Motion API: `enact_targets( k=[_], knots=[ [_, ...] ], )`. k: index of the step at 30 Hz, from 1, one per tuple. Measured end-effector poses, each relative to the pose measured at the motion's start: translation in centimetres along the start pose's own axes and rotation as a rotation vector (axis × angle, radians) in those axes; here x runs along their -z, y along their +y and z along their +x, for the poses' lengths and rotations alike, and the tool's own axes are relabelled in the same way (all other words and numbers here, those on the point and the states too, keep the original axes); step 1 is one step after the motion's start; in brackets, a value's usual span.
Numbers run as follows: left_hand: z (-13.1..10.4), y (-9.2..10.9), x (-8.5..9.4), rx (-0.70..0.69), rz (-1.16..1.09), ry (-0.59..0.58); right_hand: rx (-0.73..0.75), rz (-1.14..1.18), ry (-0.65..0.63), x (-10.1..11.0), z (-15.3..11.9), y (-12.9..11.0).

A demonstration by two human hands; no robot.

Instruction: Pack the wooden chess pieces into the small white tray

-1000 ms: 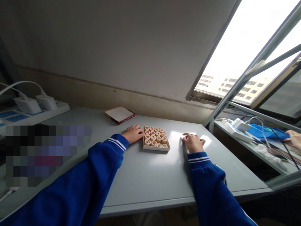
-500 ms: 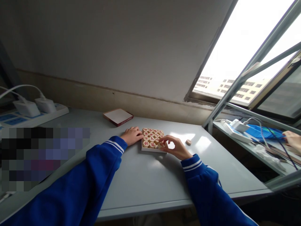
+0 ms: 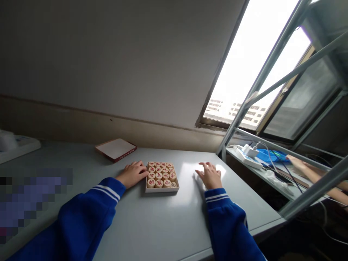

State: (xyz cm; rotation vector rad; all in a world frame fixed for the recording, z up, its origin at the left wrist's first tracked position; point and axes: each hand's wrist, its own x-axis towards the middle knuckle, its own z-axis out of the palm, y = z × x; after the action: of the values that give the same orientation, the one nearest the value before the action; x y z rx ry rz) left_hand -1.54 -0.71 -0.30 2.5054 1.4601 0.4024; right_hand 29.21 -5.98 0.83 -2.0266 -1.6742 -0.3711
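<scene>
Xiangqi pieces with red characters point(image 3: 165, 175) fill a shallow white-walled box point(image 3: 162, 190) in rows on the desk. The piece in its near right corner point(image 3: 173, 185) looks smaller or lower than its neighbours. My left hand point(image 3: 132, 174) lies on the desk with fingers stretched out, fingertips touching the box's left side. Off to the right of the box, my right hand point(image 3: 210, 175) reaches low over the desk, fingers spread and apart, apparently holding nothing. The loose piece seen on that side before is hidden, probably by this hand.
The red box lid point(image 3: 116, 149) lies upturned at the back left by the wall. A power strip point(image 3: 19, 146) sits at the far left. Metal bed-frame bars point(image 3: 239, 116) rise at the right, before another desk with chargers point(image 3: 250, 151), a blue item point(image 3: 269, 156) and another person's arm point(image 3: 312, 172).
My right hand has released the piece at the box's near right corner and moved right, opening over the loose piece's spot. My left hand stays at the box. The view has turned right.
</scene>
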Motion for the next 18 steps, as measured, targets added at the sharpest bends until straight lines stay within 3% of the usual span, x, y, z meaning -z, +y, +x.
enact_targets(
  k=[2, 5, 7, 10, 13, 15, 18],
  knots=[
    [-0.1, 0.2, 0.2, -0.002, 0.017, -0.015, -0.085, -0.012, -0.105, -0.3, 0.1, 1.8],
    [-0.2, 0.4, 0.6, 0.007, 0.028, -0.040, -0.006, 0.100, -0.227, -0.3, -0.3, 1.8],
    [-0.3, 0.5, 0.8, 0.012, 0.025, -0.051, 0.122, 0.254, -0.249, 0.1, -0.8, 0.3],
    [-0.4, 0.6, 0.8, 0.013, 0.023, -0.054, 0.334, 0.570, -0.160, 0.7, -2.0, -2.7],
    [-0.4, 0.5, 0.9, -0.011, 0.002, -0.047, 0.479, 0.688, -0.153, 1.0, -3.1, -4.9],
    [-0.3, 0.3, 1.1, -0.029, -0.027, 0.004, 0.523, 0.687, -0.182, 0.9, -3.4, -5.6],
    [-0.1, -0.8, 1.5, -0.002, 0.044, 0.254, 0.509, 0.690, -0.139, 0.8, -3.4, -5.8]
  ],
)
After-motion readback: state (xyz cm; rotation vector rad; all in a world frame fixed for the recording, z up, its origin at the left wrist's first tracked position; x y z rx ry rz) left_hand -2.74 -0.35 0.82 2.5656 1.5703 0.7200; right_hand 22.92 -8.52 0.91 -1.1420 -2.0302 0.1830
